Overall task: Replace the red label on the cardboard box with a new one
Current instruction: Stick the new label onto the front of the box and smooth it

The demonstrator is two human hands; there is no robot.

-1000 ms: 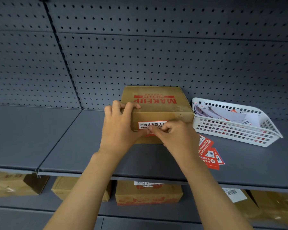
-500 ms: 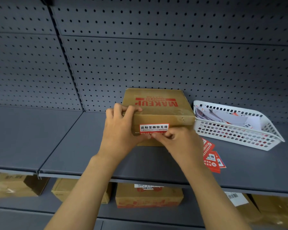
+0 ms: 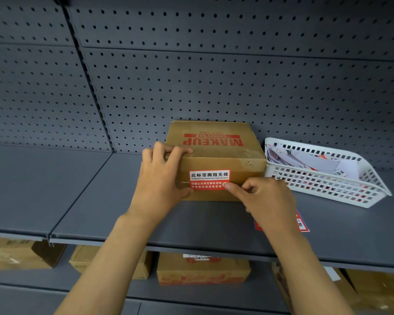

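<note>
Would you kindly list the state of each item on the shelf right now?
Cardboard box: closed, flat on the shelf.
Red label: stuck on the box front.
Left hand: gripping the box corner.
Right hand: fingertip on the label's corner.
White basket: holding paper scraps.

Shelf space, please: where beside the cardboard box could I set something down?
Left of the cardboard box and left hand, the grey shelf is bare. The right is crowded: the white basket abuts the box, with red labels under the right hand.
</note>
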